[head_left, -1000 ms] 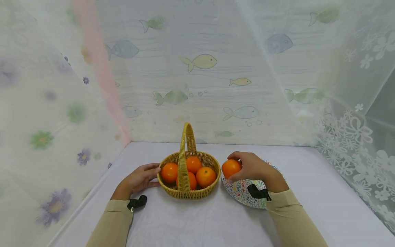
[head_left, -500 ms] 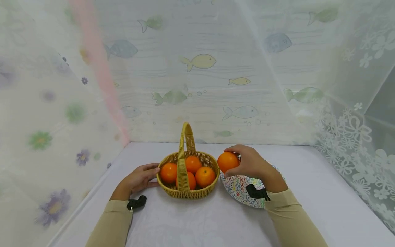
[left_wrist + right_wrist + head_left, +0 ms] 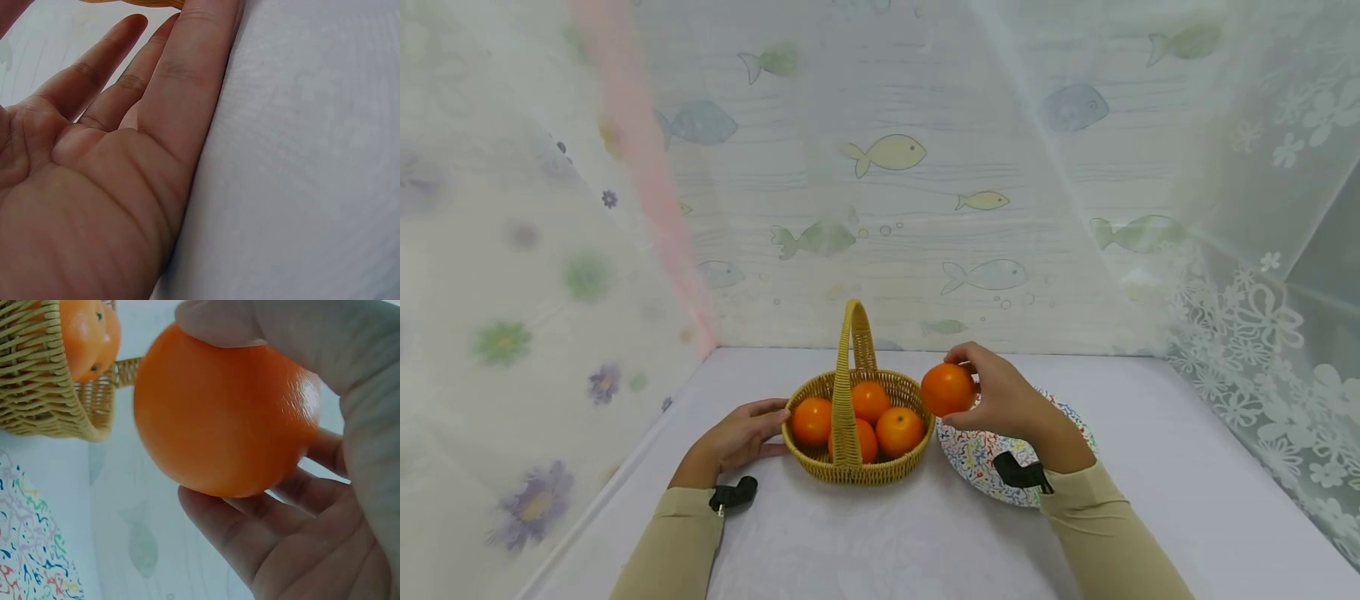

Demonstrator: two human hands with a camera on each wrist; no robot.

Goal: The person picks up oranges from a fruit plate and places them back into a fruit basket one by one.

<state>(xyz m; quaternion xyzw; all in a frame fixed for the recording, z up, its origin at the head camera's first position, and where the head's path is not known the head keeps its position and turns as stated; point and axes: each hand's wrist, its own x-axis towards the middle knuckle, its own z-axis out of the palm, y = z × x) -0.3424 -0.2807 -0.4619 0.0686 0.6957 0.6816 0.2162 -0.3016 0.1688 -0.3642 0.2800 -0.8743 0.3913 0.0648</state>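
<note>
A yellow wicker basket [image 3: 859, 473] with a tall arched handle stands mid-table and contains several oranges [image 3: 900, 431]. My left hand [image 3: 741, 437] touches the basket's left side at the rim; the left wrist view shows its fingers [image 3: 181, 75] extended and its edge along the table, with a strip of basket at the top. Between thumb and fingers, my right hand [image 3: 1007, 404] grips another orange [image 3: 948, 389]. That orange is just beyond the basket's right rim, above the near-left part of a multicoloured patterned plate [image 3: 977, 467]. In the right wrist view the held orange [image 3: 219, 419] hides part of the fingers.
A white cloth covers the table [image 3: 865, 542]. Behind it hangs a pale curtain [image 3: 880, 208] printed with fish. Flowered sheer fabric [image 3: 535, 333] closes in the left side, and white lacy fabric [image 3: 1262, 333] the right.
My right hand has lifted the orange up off the plate and carried it leftward to the basket's right rim. The left hand stays against the basket.
</note>
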